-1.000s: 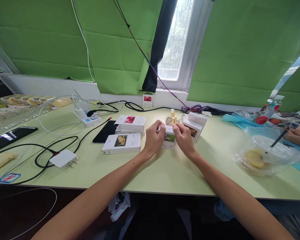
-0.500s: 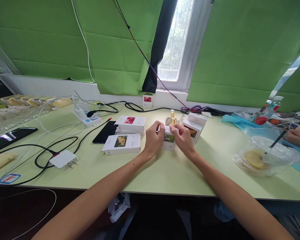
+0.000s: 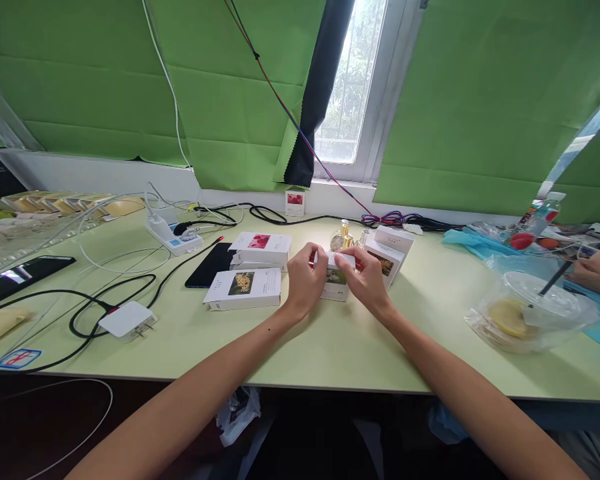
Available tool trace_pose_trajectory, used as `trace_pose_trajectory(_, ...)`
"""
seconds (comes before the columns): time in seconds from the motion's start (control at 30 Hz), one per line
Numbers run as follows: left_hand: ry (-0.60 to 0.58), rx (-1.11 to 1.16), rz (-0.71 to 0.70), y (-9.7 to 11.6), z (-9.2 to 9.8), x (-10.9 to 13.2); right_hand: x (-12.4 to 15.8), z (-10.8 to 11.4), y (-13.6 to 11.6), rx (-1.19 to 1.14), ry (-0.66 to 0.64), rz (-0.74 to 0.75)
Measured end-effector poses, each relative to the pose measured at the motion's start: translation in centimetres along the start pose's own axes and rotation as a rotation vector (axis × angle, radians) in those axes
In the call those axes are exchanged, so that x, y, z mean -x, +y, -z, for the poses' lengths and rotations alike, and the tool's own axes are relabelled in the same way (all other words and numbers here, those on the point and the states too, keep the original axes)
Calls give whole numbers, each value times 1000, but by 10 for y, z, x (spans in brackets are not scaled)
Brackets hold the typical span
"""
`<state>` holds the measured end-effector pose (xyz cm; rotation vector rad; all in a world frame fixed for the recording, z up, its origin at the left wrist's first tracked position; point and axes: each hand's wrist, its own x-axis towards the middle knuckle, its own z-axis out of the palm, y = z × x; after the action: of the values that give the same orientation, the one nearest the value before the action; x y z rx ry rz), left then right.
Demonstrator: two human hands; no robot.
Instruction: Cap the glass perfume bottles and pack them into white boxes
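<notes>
Both hands hold a small white carton [image 3: 335,291] with a green flower picture, standing upright on the table. My left hand [image 3: 304,279] is closed on its left side, fingers curled at the upper edge. My right hand [image 3: 363,275] is closed at its top right, the thumb lying over the top. The fingers partly hide the carton's top. Just behind stand small glass bottles with gold caps [image 3: 347,239]. Touching or close to the right hand is an opened white carton [image 3: 394,252] with its flap up and an orange flower picture.
Left of the hands lie a yellow-flower carton [image 3: 245,289] and red-flower cartons [image 3: 263,247], beside a black phone [image 3: 210,265]. Further left are a white charger [image 3: 128,319], a power strip [image 3: 173,237] and cables. At right stands a bagged drink cup [image 3: 517,313], near another person's hand [image 3: 599,272].
My left hand and the carton have shifted very slightly left. My right thumb has moved a little left and down over the carton's top edge. Everything else stays in place.
</notes>
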<state>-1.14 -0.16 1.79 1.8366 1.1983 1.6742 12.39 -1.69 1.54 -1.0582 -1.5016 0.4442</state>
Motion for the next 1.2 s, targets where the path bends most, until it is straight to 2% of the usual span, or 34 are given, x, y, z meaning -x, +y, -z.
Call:
trace_pose_trajectory(0.33,23,10,1,1,1,0,0,1,-1,12,-35,13)
trace_pose_trajectory(1.2,17,21,-21,3,1,0,0,0,-1,19,-8,27)
